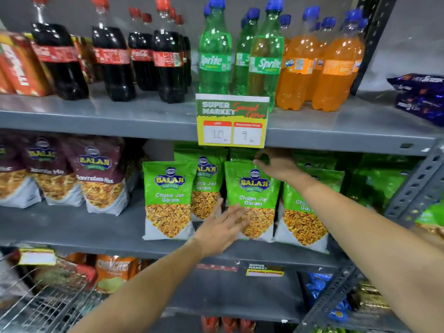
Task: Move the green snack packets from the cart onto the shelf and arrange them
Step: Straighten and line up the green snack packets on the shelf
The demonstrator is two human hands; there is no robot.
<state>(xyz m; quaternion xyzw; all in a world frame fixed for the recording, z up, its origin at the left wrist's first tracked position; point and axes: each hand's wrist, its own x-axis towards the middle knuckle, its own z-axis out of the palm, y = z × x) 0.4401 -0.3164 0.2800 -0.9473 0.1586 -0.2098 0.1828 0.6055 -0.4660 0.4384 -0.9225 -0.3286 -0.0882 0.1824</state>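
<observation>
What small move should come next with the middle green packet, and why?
Probably release and square it. The right hand pinches the top edge of the middle green packet and the left hand lies open at its base, so it appears to stand on the shelf already.

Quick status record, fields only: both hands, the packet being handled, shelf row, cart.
left hand: open, palm against lower front of centre packet
right hand: pinching that packet's top edge
centre packet: green Chana Jor Garam, upright, front row
shelf: middle tier, three green packets in front, more behind
cart: wire basket lower left, contents blurred
</observation>
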